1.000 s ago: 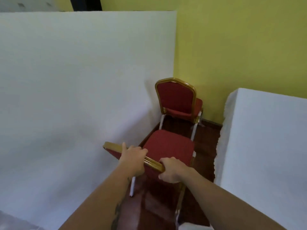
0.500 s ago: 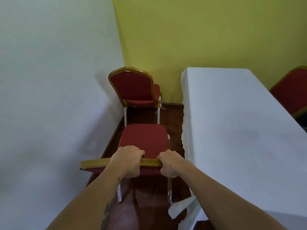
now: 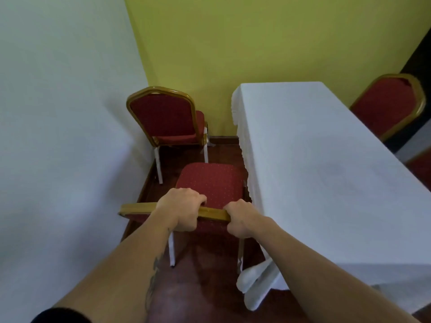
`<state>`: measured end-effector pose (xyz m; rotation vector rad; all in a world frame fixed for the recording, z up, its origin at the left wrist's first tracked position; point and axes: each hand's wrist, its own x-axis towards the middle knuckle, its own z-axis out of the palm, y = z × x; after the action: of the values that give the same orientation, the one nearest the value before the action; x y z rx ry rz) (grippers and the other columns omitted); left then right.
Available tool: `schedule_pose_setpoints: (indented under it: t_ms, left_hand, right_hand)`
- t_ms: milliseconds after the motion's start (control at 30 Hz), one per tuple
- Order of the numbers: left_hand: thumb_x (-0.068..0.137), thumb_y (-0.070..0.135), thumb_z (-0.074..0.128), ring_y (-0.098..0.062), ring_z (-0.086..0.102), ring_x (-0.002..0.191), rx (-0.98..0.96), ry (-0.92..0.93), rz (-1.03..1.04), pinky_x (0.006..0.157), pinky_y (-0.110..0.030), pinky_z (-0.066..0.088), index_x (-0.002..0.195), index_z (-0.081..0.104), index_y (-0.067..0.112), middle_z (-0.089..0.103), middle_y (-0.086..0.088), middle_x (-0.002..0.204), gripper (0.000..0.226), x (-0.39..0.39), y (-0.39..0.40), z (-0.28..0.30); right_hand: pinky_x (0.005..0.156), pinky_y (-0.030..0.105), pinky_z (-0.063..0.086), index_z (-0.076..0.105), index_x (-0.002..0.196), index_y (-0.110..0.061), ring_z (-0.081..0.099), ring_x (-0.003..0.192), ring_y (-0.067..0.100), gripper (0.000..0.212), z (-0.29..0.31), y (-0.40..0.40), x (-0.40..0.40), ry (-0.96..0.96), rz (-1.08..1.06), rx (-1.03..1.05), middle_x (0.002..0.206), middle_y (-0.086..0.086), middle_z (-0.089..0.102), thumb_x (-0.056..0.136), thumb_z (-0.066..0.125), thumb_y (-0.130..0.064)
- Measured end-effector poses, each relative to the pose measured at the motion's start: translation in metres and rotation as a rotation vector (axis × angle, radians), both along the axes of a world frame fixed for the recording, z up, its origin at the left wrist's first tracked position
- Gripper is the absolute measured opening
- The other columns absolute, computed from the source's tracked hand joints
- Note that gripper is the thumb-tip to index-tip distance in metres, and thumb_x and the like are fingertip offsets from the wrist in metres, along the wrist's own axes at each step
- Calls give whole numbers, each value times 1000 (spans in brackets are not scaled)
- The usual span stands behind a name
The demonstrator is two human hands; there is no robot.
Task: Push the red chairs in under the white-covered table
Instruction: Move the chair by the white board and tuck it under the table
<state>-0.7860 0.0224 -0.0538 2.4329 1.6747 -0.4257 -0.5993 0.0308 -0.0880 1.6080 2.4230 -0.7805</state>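
While both hands gripped the backrest, the head view recorded the following:

Left hand: the left hand (image 3: 180, 212) was closed over the gold top rail of the near red chair (image 3: 210, 185), fingers wrapped over the front edge.
Right hand: the right hand (image 3: 241, 220) was closed on the same rail at its right end, knuckles toward the table.
Near chair position: it stood in the aisle, seat pointing down the aisle, its right edge just beside the hanging cloth of the white-covered table (image 3: 326, 171), not under it.
Other chairs: a far red chair (image 3: 165, 117) stood ahead by the yellow wall; 1 more red chair (image 3: 389, 106) showed beyond the table's far side.
Left boundary: a second white-covered surface (image 3: 58, 136) closed off the aisle.
Step in hand: judged as repositioning the near chair before the push.
Next move: judged to require turning the seat toward the table, then pushing the legs past the cloth without snagging the bunched cloth corner (image 3: 254, 285).
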Motion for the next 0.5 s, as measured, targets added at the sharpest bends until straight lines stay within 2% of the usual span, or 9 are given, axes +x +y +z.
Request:
schedule_pose_setpoints:
  t_ms: [67, 233, 367, 500]
  left_hand:
    - [73, 27, 60, -20, 62, 103, 19, -14, -35, 84, -39, 50, 121, 59, 32, 65, 8, 112, 48, -9, 8, -1]
    - [71, 29, 64, -22, 65, 99, 48, -83, -92, 81, -39, 50, 114, 61, 33, 67, 7, 107, 44, -28, 23, -4]
    - [70, 28, 63, -24, 65, 99, 53, -80, -222, 84, -41, 54, 117, 61, 31, 67, 5, 111, 46, -60, 31, -9]
    - [70, 25, 63, -23, 65, 99, 27, -71, -310, 84, -42, 55, 117, 60, 32, 66, 7, 110, 48, -90, 35, -9]
  right_hand:
    - [69, 35, 53, 56, 85, -19, 63, 80, 24, 8, 3, 1, -10, -6, -63, -2, 86, 3, 60, 83, 61, -12]
    - [76, 39, 58, 59, 85, -18, 64, 84, 26, 8, 9, 3, -34, -30, -242, 4, 89, 3, 62, 81, 55, -12]
    - [75, 40, 59, 65, 89, -18, 64, 83, 25, 17, 5, -11, -73, -37, -397, 25, 89, 3, 64, 78, 53, -13]
    - [77, 41, 57, 62, 87, -19, 63, 87, 28, 13, 11, -30, -106, -70, -478, 74, 92, 5, 63, 78, 54, -15]
